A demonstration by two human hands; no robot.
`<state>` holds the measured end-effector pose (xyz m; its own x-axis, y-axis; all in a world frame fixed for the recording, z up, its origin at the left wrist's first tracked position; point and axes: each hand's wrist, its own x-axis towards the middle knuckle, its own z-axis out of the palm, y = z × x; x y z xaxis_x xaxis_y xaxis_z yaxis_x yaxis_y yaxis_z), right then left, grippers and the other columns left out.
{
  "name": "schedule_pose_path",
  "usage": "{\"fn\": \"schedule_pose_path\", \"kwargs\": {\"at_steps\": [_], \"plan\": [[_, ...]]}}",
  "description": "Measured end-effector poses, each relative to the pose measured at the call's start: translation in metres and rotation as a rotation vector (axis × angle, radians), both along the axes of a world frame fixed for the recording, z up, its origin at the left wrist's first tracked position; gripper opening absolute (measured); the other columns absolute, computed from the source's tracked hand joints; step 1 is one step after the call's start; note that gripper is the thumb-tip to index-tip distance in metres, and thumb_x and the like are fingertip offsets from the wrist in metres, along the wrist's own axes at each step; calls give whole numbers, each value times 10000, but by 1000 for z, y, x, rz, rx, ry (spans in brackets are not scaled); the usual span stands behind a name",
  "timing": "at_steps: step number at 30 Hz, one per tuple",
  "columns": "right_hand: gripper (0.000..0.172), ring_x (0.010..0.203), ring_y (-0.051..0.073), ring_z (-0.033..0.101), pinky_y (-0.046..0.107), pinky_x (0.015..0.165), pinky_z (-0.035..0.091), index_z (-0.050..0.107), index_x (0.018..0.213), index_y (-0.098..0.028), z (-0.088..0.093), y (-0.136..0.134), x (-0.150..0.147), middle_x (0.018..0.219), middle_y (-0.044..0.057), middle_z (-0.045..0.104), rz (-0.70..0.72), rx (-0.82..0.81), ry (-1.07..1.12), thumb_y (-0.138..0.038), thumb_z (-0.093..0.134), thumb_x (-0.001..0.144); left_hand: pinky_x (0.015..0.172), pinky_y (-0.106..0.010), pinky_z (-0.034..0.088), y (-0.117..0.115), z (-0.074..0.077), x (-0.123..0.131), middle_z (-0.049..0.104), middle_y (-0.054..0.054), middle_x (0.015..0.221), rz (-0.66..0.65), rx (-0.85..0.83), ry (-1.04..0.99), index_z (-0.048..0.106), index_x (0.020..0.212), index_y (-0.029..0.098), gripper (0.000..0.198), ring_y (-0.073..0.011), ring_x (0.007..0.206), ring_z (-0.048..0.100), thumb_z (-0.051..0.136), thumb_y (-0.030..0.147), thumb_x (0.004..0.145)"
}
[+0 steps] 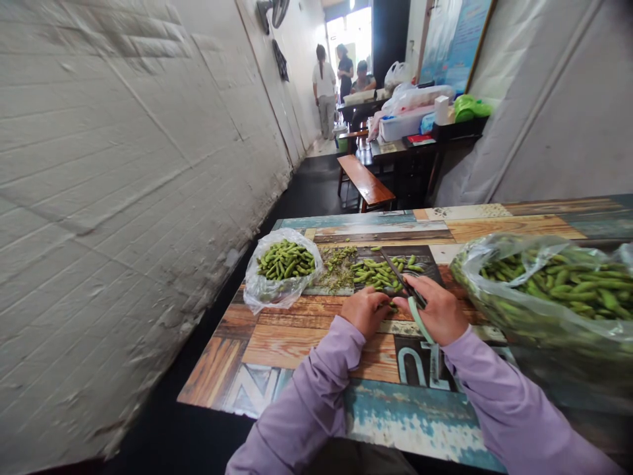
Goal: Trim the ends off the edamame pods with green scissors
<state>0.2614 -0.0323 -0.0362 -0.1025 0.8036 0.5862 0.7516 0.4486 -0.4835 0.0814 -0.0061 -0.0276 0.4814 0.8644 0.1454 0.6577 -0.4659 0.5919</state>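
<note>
My right hand (439, 311) grips a pair of scissors (396, 269) with dark blades and a pale green handle, the blades pointing forward over the pods. Close beside it, my left hand (364, 311) is closed, its fingertips pinching a green soybean pod (393, 308), mostly hidden by the fingers. Just beyond both hands lies a loose pile of green pods (376, 273) on the table. Small trimmed bits (337, 267) are scattered left of that pile. A clear plastic bag (271, 298) at the left holds pods, and a bigger plastic bag (475, 280) full of pods stands at the right.
The patterned wooden table (287, 340) spans the front. Behind it are a wooden bench (366, 179) and another table bearing a white plastic bin (406, 125) and green items (469, 109). A white wall (123, 198) runs along the left. Several people (325, 86) are at the far end.
</note>
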Motion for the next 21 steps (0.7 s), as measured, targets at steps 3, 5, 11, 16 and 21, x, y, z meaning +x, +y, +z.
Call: {"fn": "schedule_pose_path", "kwargs": {"at_steps": [3,5,11,16,21], "plan": [[346,926,209,645,327,783,536,559,1153,-195,0,0,0,1028,89,652,0,-2,-4,-312,568,828,662,-260,411,3,-1,0,595,-39,715,19,-31,-194,696,724,203,99,-157,682,535,609,227,766],[343,907,211,649,333,778,538,559,1153,-205,1,0,1,1011,87,656,-5,-8,-7,-318,564,829,660,-251,406,6,1,-2,603,-37,686,55,-95,-410,674,681,181,81,-152,676,533,629,211,741],[364,875,211,654,341,769,541,561,1163,-213,1,1,2,978,72,658,2,-31,19,-341,566,822,414,-175,288,10,11,-7,594,8,649,179,-576,-926,553,742,155,222,-62,438,423,638,358,716],[351,883,202,647,328,782,535,565,1149,-190,1,0,1,959,73,654,17,-30,15,-326,566,825,356,-148,251,8,14,-6,618,1,669,156,-703,-1065,514,791,153,286,-43,395,433,675,353,664],[347,884,198,643,329,790,531,563,1147,-189,4,-1,-2,953,73,655,53,-17,25,-326,571,829,367,-141,256,9,14,-6,561,34,597,221,-646,-1079,553,808,135,319,-31,400,426,734,311,612]]}}
